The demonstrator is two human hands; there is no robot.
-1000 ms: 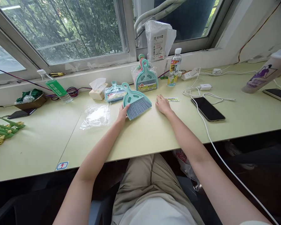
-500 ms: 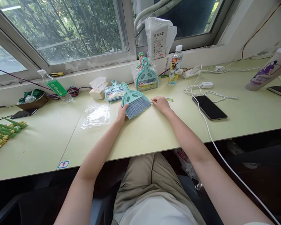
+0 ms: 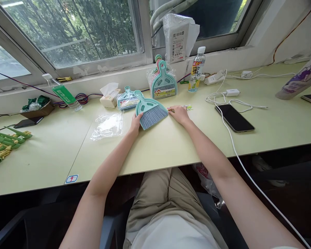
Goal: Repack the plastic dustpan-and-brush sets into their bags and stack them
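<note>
My left hand [image 3: 136,121] grips the left edge of a mint-green mini dustpan and brush set [image 3: 153,116], its grey-blue bristles facing me and its handles pointing away. The set is tilted above the table. At its right corner, my right hand [image 3: 179,114] has its fingers closed on the left end of a small printed label card [image 3: 189,108]; the hand hides most of the card. Behind the held set lies another bagged set [image 3: 128,98]. Farther back, a stack of bagged sets [image 3: 163,81] stands against the wall. Clear plastic bags [image 3: 107,125] lie left of my left hand.
A tissue pack [image 3: 110,97] and green-labelled bottle [image 3: 63,93] are at the back left. To the right are a drink bottle [image 3: 196,71], a phone [image 3: 234,118], white cables and a tumbler [image 3: 298,79]. Green woven pieces [image 3: 5,147] lie far left.
The view has shifted slightly. The coloured left end of the label card now shows at my right fingertips. My left hand keeps its hold on the dustpan and brush set.
</note>
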